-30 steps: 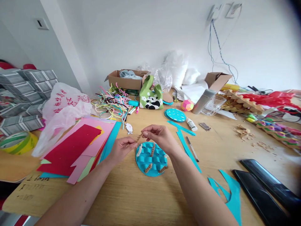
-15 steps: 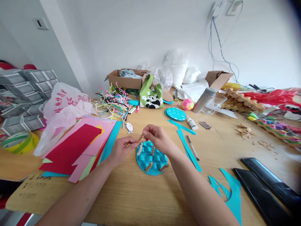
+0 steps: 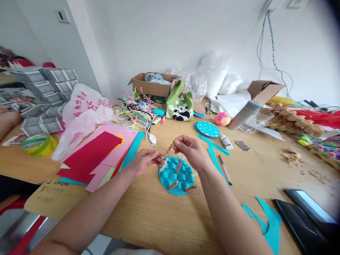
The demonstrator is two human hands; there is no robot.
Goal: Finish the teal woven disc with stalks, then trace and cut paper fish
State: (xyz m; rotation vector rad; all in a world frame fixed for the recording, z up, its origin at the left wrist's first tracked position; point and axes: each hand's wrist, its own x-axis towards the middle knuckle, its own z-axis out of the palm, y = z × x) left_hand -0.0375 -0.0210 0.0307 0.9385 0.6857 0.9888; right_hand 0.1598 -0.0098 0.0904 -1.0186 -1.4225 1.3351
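A coiled brown pipe cleaner (image 3: 168, 149) stretches between my two hands above the far left edge of a blue woven paper disc (image 3: 181, 178). My left hand (image 3: 145, 162) pinches its lower end, and the fingers of my right hand (image 3: 189, 150) close on its upper end. More brown coils (image 3: 173, 185) stand or lean on the disc near its front and middle. White coiled pieces (image 3: 164, 164) sit at its left and right sides. The disc lies flat on the wooden table, partly behind my right hand.
Coloured paper sheets (image 3: 92, 156) lie on the left, beside a white plastic bag (image 3: 85, 117). Behind are a pile of pipe cleaners (image 3: 135, 108) and a green panda bag (image 3: 180, 106). To the right are a glue bottle (image 3: 226, 141), a pen (image 3: 225, 170), blue scraps (image 3: 272, 219) and two phones (image 3: 300, 223).
My hands have moved a little farther apart, and the brown coil between them shows longer. The view has turned left, so the whole scene sits farther right.
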